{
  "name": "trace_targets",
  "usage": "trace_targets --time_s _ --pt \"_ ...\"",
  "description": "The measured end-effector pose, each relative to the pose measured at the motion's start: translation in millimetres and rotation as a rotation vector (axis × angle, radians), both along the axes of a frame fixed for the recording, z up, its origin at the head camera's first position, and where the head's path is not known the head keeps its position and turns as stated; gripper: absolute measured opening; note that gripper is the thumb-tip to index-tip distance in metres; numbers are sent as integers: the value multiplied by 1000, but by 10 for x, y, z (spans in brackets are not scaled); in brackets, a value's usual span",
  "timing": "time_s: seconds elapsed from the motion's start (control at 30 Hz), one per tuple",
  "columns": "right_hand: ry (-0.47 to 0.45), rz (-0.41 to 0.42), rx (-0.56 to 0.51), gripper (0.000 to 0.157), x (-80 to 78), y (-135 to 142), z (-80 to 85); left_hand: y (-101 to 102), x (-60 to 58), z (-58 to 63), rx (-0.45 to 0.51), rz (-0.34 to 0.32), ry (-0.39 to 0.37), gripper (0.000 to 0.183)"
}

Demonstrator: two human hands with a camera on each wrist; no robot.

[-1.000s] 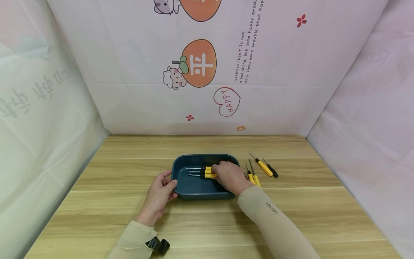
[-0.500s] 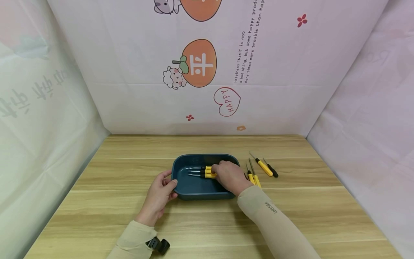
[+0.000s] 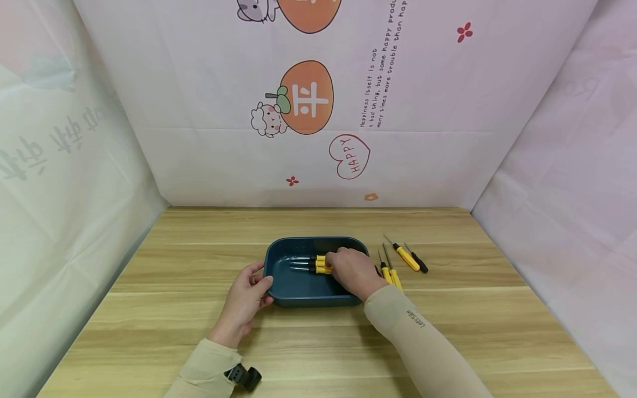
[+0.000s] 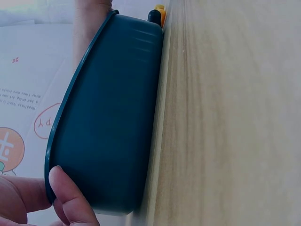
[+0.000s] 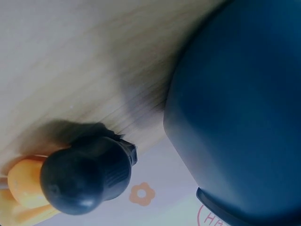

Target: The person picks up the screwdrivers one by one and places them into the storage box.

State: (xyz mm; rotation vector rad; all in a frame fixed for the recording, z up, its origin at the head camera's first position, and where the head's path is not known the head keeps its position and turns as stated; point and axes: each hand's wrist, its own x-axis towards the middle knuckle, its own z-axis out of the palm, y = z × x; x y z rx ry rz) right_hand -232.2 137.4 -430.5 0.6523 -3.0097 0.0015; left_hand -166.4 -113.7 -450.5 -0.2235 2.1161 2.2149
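A dark blue rectangular box (image 3: 314,302) rests on the wooden table. My left hand (image 3: 244,298) grips its left end, thumb over the rim; in the left wrist view, fingers (image 4: 70,197) lie against the outer wall. Inside, several screwdrivers (image 3: 318,270) with yellow-and-black handles lie side by side, shafts toward the left. My right hand (image 3: 357,273) reaches over the box's right end, its curled fingers at the handle ends, holding a screwdriver there. The palm hides the rear of those handles. In the right wrist view the box's wall (image 5: 240,108) fills the right side.
Just right of the box, two yellow-handled screwdrivers (image 3: 395,278) lie partly behind the right wrist. Farther right are another yellow screwdriver (image 3: 408,258) and a small black one (image 3: 420,262). A black handle (image 5: 87,174) shows close up in the right wrist view. A white printed sheet (image 3: 224,160) backs the table.
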Motion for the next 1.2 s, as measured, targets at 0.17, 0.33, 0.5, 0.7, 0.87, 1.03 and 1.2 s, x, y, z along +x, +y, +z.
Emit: trace_targets --time_s 0.17,0.33,0.5,0.7,0.87,1.03,1.2 --pt "-9 -10 9 16 -4 -13 12 -3 2 5 0 0 1 51" --pt "-4 -11 14 15 -15 -19 9 -5 5 11 -3 -3 3 51" --pt "-8 -14 11 15 -17 -21 5 -1 6 12 -2 -2 4 51" --pt "-19 -19 4 16 -18 -21 4 -4 2 5 -1 -3 5 51" --pt "-21 -17 -7 15 -20 -18 -2 -6 2 2 1 -9 7 51" --pt "-21 -21 -3 16 -27 -16 -15 -4 3 4 1 -7 9 51" --pt "-18 -20 -14 15 -30 -11 -20 0 2 5 1 -5 9 51"
